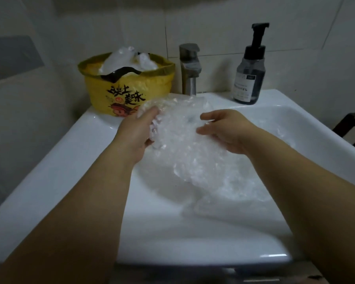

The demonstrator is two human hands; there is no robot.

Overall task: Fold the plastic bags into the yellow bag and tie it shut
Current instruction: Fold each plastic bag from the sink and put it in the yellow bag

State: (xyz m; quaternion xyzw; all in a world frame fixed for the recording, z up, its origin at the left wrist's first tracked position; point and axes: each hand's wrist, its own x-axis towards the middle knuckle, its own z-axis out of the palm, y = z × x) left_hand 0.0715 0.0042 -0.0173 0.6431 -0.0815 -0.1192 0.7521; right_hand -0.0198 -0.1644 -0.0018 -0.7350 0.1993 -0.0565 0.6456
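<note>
A crumpled clear plastic bag (184,138) hangs between my hands above the white sink basin. My left hand (138,132) grips its left edge, fingers curled round a bunch of plastic. My right hand (223,130) holds the right side, thumb on top and fingers underneath. More clear plastic (230,191) lies in the basin below. The yellow bag (129,93), printed with black characters, stands open on the sink's back left corner. Crumpled clear bags (127,59) stick up out of its mouth.
The white sink (70,167) fills the lower view. A metal faucet (190,68) rises at the back centre. To its right stands a dark pump bottle (250,72). Tiled walls close in behind and to the left. A dark chair part (350,128) shows at the right edge.
</note>
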